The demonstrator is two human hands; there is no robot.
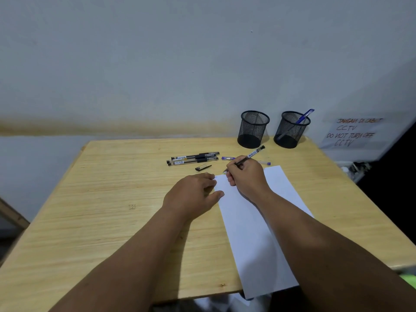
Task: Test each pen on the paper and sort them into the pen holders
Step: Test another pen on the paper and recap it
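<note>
My right hand [244,176] grips an uncapped black pen [254,153] with its tip at the far left corner of the white paper [254,233]. Resting on that corner's left edge, my left hand [193,195] lies flat with its fingers relaxed. A black pen cap [203,167] lies on the table just beyond my left hand. Black pens [193,158] lie in a bunch farther back. Blue pens [227,158] lie partly hidden behind my right hand. Two black mesh pen holders stand at the back: the left holder [254,129] looks empty, the right holder [291,129] contains a blue pen [304,116].
The wooden table [112,199] stands against a pale wall. A handwritten paper sign [353,132] hangs on the wall at the right. Dark space drops off past the table's right edge.
</note>
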